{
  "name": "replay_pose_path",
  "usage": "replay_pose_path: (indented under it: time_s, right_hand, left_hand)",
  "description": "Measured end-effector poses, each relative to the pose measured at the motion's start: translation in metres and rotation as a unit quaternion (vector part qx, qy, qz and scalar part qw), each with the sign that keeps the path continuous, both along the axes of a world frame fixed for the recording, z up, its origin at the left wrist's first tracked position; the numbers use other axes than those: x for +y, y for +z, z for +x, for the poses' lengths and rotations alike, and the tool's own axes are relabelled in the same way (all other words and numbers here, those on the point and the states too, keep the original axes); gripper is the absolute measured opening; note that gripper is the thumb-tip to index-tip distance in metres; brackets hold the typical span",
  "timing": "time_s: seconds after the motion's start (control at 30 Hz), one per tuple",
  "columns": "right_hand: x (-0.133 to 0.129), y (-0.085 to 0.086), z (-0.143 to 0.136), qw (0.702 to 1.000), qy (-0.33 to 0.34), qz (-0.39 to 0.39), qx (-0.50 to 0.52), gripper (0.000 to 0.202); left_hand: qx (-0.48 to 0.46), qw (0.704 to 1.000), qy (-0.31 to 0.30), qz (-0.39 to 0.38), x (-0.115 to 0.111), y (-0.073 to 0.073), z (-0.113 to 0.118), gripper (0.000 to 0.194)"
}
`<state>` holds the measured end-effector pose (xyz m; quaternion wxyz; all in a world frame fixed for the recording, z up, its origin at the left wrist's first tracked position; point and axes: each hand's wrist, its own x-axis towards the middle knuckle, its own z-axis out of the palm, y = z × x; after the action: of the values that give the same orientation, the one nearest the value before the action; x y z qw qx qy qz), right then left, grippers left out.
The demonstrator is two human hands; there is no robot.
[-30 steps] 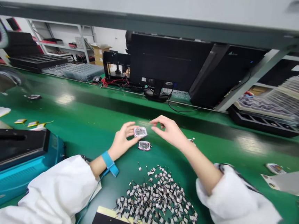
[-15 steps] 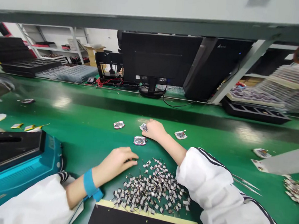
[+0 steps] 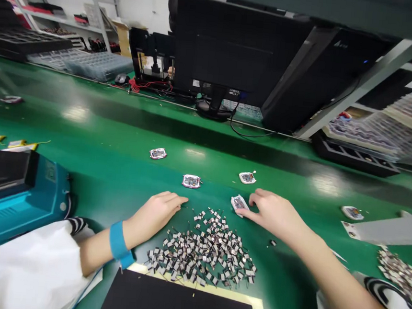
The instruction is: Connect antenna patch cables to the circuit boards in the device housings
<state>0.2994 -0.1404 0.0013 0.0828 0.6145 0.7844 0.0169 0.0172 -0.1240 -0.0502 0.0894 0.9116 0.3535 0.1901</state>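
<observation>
My right hand is at a small rounded-square device with a bare circuit board. Its thumb reaches the device's lower right edge; the fingers are apart from the thumb, not wrapped round it. My left hand, a blue band on its wrist, rests left of a heap of small silver parts with short leads. Its fingers are stretched out and hold nothing. Similar open devices lie beyond the hands: one nearest the left fingertips, one farther back and one behind the right hand.
A blue machine stands at the left, yellow-edged flat pieces behind it. A black sheet lies in front. Tweezers lie partly behind my right forearm. A metal bracket juts in from the right. A monitor stands at the back.
My right hand and the device by it have come nearer and to the right, to a spot above the heap. My left hand has stayed beside the heap. The camera view has tilted down.
</observation>
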Motion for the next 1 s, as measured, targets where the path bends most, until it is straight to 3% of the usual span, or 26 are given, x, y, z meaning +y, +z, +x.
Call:
replay_pose_path:
  time_s: [0.1,0.2,0.27,0.37,0.43,0.57,0.67,0.77,0.9,1.0]
  right_hand:
    - [0.019,0.011,-0.019,0.994,0.086,0.028,0.053,0.022]
    - [0.047,0.009,-0.049,0.961,0.24,0.009,0.136,0.042]
    - [0.062,0.001,-0.066,0.944,0.274,-0.026,0.183,0.048]
    - [0.073,-0.016,-0.08,0.94,0.239,-0.054,0.238,0.057]
    - [0.071,-0.027,-0.081,0.937,0.222,-0.051,0.264,0.049]
    - [0.06,-0.042,-0.074,0.919,0.211,-0.029,0.333,0.039]
    - [0.054,-0.047,-0.07,0.9,0.206,-0.035,0.383,0.043]
    - [0.055,-0.05,-0.068,0.892,0.202,-0.036,0.404,0.033]
    - [0.059,-0.053,-0.064,0.876,0.224,-0.026,0.426,0.018]
    - [0.058,-0.054,-0.062,0.885,0.207,-0.011,0.417,0.03]
  left_hand:
    - [-0.015,1.0,0.005,0.001,0.001,0.0,0.0,0.022]
    - [-0.071,0.997,0.03,-0.028,0.006,0.0,-0.001,0.022]
    - [-0.115,0.99,0.058,-0.051,0.011,0.001,-0.003,0.02]
    - [-0.164,0.981,0.088,-0.052,0.02,0.003,-0.003,0.017]
    - [-0.181,0.978,0.091,-0.046,0.026,0.006,0.0,0.014]
    - [-0.184,0.982,0.047,-0.02,0.036,0.009,0.012,0.012]
    - [-0.161,0.987,-0.011,0.0,0.041,0.007,0.022,0.011]
    - [-0.116,0.992,-0.047,-0.011,0.042,0.005,0.026,0.012]
    - [-0.101,0.993,-0.043,-0.034,0.041,0.006,0.025,0.013]
    - [-0.103,0.993,-0.043,-0.033,0.039,0.008,0.024,0.012]
